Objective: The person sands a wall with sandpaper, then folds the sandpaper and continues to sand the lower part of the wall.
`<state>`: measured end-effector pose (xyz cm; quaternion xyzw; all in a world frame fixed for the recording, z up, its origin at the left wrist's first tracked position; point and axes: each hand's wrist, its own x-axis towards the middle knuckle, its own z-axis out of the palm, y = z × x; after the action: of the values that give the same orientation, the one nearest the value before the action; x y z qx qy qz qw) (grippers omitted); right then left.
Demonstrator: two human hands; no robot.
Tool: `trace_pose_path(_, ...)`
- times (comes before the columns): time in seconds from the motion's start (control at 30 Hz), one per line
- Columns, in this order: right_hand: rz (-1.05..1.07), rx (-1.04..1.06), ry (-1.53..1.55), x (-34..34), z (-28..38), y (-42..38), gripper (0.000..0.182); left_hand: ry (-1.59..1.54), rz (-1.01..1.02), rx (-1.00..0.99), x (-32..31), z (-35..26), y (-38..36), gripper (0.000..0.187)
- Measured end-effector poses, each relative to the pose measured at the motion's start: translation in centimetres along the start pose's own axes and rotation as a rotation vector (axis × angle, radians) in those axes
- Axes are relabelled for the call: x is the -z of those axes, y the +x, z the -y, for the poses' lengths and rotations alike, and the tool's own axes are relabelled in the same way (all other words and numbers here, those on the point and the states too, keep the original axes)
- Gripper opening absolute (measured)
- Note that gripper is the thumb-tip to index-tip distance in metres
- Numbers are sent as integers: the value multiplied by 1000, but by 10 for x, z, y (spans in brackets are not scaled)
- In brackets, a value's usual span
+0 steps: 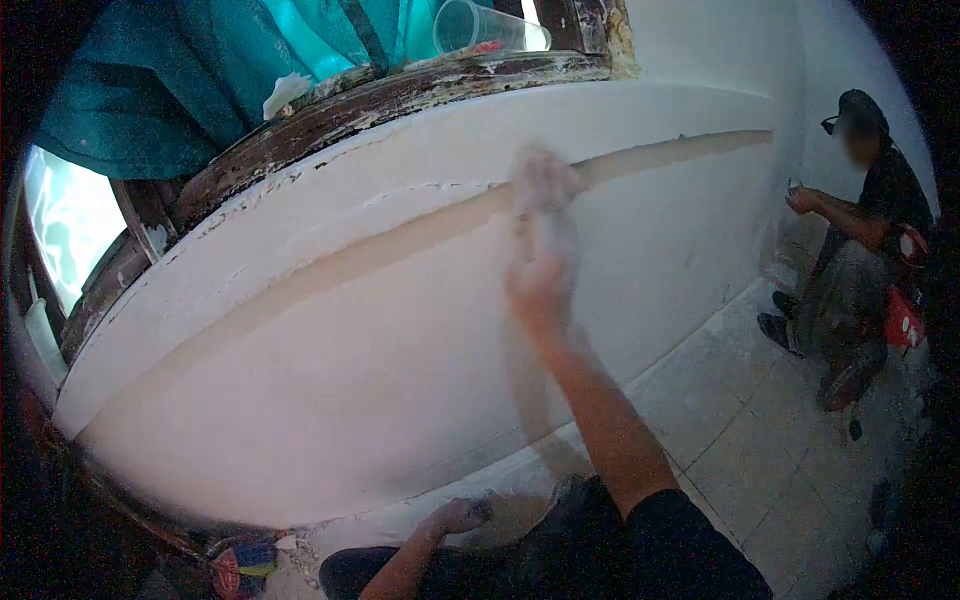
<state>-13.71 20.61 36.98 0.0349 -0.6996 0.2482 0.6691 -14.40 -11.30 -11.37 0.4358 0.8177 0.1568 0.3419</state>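
My right hand [543, 230] is raised at the white wall [380, 370], over a brownish-beige band [440, 225] that runs along it. The hand is blurred and whitish with dust, its fingers bunched closed; whatever may be in them does not show. Low down by my legs is my left hand [457, 517], its dusty fingers curled in. What they hold, if anything, is hidden. Near the top of the wall, fine cracks and chipped edges show.
Above the wall runs a worn wooden window sill [400, 105] with a clear plastic cup [485, 28] lying on it. A teal curtain [200, 80] hangs there. Another person [865, 230] sits at the right on the tiled floor [745, 440]. A colourful bundle [240, 568] lies at lower left.
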Motion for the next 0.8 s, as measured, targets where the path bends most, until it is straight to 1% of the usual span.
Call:
trace_pose_path(0.03, 35, 75, -23, -12, 19, 2, 62, 1, 2, -3, -4, 1, -2, 48)
trace_pose_path(0.07, 79, 193, 33, -13, 36, 6, 62, -29, -69, -17, -5, 0, -5, 47)
trace_pose_path(0.1, 76, 199, 32, -12, 34, 9, 62, -58, -143, -30, -2, -4, -8, 46)
trace_pose_path(0.13, 140, 252, 90, -8, 29, 10, 61, -58, -143, -32, 1, -8, -9, 46)
trace_pose_path(0.17, 205, 298, 147, -4, 25, 11, 61, -97, -107, 15, 3, -12, -9, 45)
trace_pose_path(0.2, 206, 297, 145, 0, 20, 14, 61, -136, -74, 58, 6, -16, -10, 43)
trace_pose_path(0.23, 140, 170, 99, 3, 14, 22, 60, -135, -77, 51, 8, -12, -7, 43)
trace_pose_path(0.27, 76, 39, 51, 5, 13, 24, 60, -51, -69, 0, 8, -8, -6, 44)
trace_pose_path(0.3, 81, 43, 46, 1, 16, 22, 60, 31, -61, -51, 7, -5, -6, 44)
trace_pose_path(0.33, 19, 78, 0, -6, 22, 21, 61, 30, -64, -60, 8, -3, -2, 44)
trace_pose_path(0.37, -41, 112, -45, -12, 27, 21, 62, -46, -16, -38, 7, -2, 0, 45)
trace_pose_path(0.4, -33, 118, -49, -12, 34, 18, 62, -127, 34, -17, 2, -3, 2, 46)
trace_pose_path(0.43, 36, 130, -5, -11, 43, 13, 63, -131, 34, -23, -1, -3, 2, 46)
trace_pose_path(0.47, 101, 146, 40, -9, 48, 13, 63, -31, 20, 9, 0, -2, 5, 44)
trace_pose_path(0.5, 104, 153, 37, -1, 41, 19, 63, 67, 6, 42, 0, -4, 6, 43)
trace_pose_path(0.53, 150, 203, 20, 11, 27, 27, 63, 69, 7, 42, 7, -14, -1, 43)
trace_pose_path(0.57, 196, 251, 2, 17, 20, 29, 64, 54, 17, 93, 13, -24, -8, 42)
trace_pose_path(0.6, 197, 259, -3, 13, 21, 29, 64, 36, 20, 136, 15, -29, -7, 41)
trace_pose_path(0.67, 132, 150, 5, 5, 26, 22, 65, 29, 24, 78, 18, -37, -9, 41)
trace_pose_path(0.8, 157, 152, -28, -1, 51, 20, 66, 24, 36, -103, 20, -23, -4, 41)
